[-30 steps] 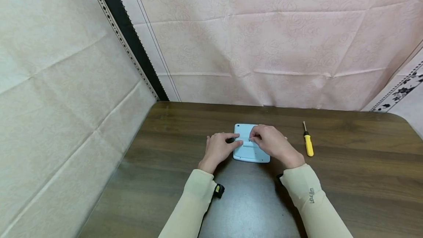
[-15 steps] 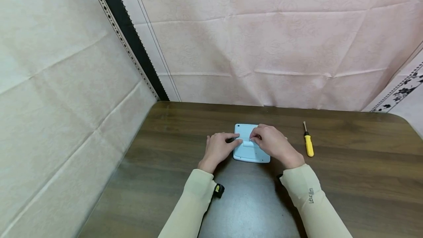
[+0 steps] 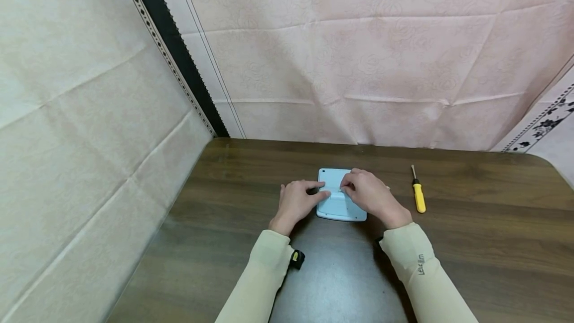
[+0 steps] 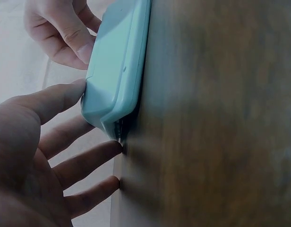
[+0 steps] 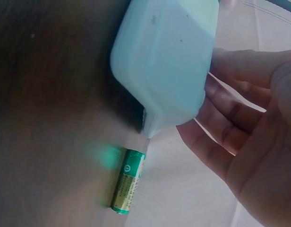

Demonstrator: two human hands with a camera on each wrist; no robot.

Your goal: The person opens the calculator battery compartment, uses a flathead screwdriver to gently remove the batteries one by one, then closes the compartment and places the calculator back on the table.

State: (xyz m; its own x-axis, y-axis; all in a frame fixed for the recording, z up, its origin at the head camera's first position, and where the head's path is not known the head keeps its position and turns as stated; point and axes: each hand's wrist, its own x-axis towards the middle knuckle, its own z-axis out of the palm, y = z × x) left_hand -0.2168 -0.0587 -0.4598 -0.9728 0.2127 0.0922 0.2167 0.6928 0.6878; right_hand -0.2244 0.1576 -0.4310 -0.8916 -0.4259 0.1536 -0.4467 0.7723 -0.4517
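A light-blue, flat plastic device (image 3: 340, 207), with small holes in its upturned back, lies on the table. My left hand (image 3: 297, 199) steadies its left side, thumb and index finger stretched onto the back; the other fingers spread beside it in the left wrist view. My right hand (image 3: 371, 194) is bent over the middle of the back, curled fingertips at a recessed part. Whether those fingertips pinch something I cannot tell. Beyond the device's far end, a green and gold battery (image 5: 128, 182) lies on the table in the right wrist view, mostly hidden by my right hand from above.
To the right, a screwdriver (image 3: 419, 196) with a yellow handle lies with its tip pointing away. The brown wooden table (image 3: 251, 173) ends at a pale patterned cloth (image 3: 381, 64) at the back, with another cloth (image 3: 89, 163) along the left.
My right fingertips have shifted very slightly to the right over the device's back. The left hand, the device and the screwdriver stay in place.
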